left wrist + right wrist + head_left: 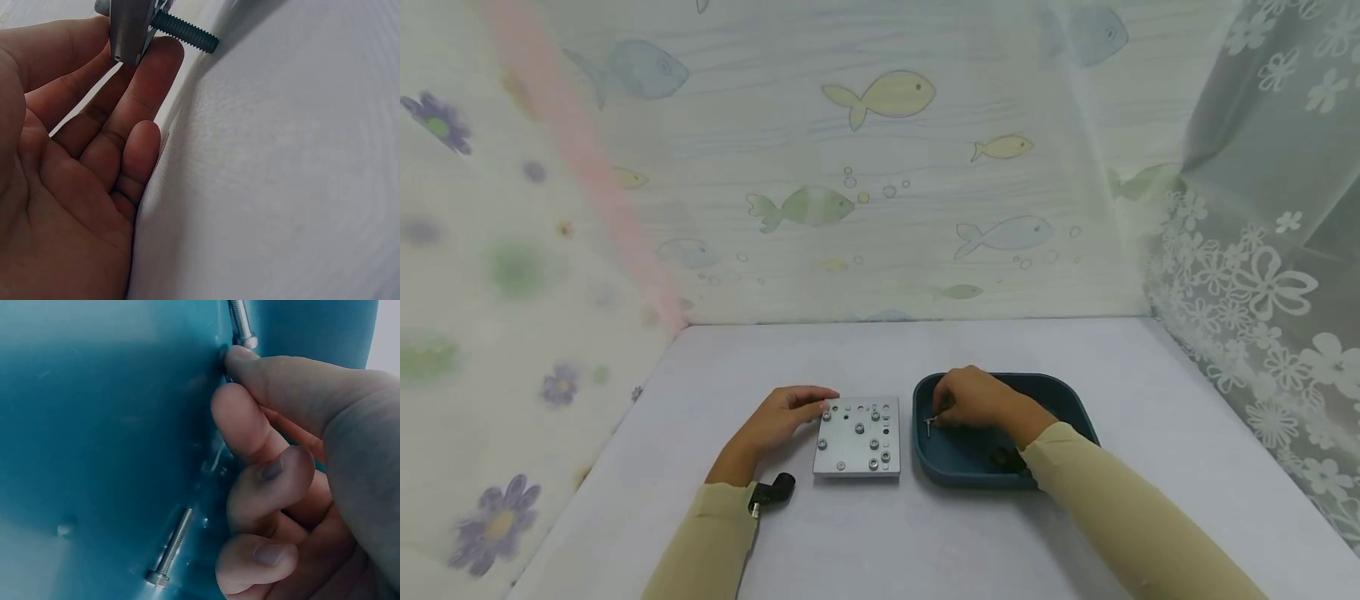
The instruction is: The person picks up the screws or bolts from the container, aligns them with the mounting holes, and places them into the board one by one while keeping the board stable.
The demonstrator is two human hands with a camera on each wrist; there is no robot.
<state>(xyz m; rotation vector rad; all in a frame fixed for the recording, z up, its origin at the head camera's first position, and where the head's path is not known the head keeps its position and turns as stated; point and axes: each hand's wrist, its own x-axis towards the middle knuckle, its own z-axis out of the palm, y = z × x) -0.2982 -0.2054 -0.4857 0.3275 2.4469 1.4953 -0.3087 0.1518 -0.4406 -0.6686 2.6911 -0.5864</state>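
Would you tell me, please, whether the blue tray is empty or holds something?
It is not empty: the right wrist view shows a screw lying in the tray.

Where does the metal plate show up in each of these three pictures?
Head: metal plate low, slightly left of centre, beside the blue tray.
Left wrist: seen edge-on at the top, left of centre, pinched by the left hand.
Right wrist: not in it.
Landmark: the left hand, shared by the head and left wrist views.
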